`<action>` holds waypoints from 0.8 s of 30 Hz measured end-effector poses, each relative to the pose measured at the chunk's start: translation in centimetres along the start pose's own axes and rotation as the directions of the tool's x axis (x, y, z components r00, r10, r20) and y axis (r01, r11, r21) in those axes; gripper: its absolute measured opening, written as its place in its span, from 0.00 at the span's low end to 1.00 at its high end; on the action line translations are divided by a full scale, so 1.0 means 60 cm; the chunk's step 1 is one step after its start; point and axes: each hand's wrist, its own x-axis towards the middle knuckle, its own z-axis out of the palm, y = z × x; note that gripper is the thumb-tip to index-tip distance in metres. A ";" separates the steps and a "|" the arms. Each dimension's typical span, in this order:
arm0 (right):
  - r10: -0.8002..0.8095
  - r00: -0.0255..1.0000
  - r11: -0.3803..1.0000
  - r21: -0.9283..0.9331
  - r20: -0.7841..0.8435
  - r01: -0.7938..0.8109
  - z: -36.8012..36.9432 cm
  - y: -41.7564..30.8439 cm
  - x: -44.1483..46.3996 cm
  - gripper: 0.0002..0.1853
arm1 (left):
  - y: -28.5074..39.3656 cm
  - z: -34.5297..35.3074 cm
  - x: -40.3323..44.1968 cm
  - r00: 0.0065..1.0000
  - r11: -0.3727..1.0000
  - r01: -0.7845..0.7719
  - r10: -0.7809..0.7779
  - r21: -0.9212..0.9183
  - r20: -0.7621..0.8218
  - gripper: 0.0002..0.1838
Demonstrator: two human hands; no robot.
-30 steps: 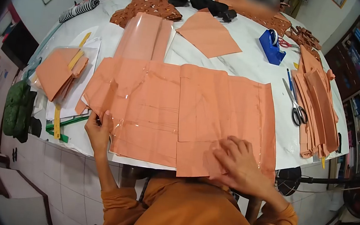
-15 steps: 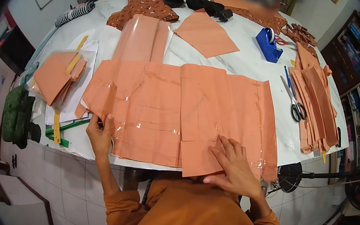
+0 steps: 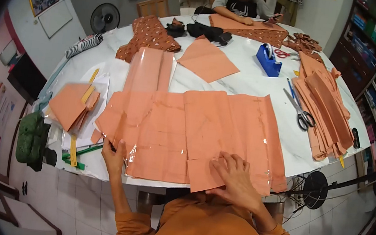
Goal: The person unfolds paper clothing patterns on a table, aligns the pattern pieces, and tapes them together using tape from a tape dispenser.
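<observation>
Several joined orange sheets with shiny clear strips lie across the table's near side. My left hand pinches the lower left edge of these sheets, thumb on top and fingers partly beneath. Over the lower middle, my right hand rests with its fingers spread on a smaller orange piece, which overhangs the near table edge slightly. Above the sheets, a clear plastic-covered orange piece extends toward the back. A separate orange piece lies behind.
Black scissors and folded orange cloth lie right, a blue tape dispenser behind. Left are orange pieces and a yellow ruler. Patterned cloth lies at the back. A person sits across the table.
The view has tilted up, showing more of the person opposite. My right hand has shifted slightly with its fingers still spread; my left hand keeps its hold on the sheet edge.
</observation>
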 end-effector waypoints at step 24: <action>0.718 0.629 0.368 0.929 -0.298 0.020 -0.020 0.115 -0.064 0.31 | -0.021 -0.010 0.005 0.994 0.946 0.110 -0.110 -0.304 0.016 0.35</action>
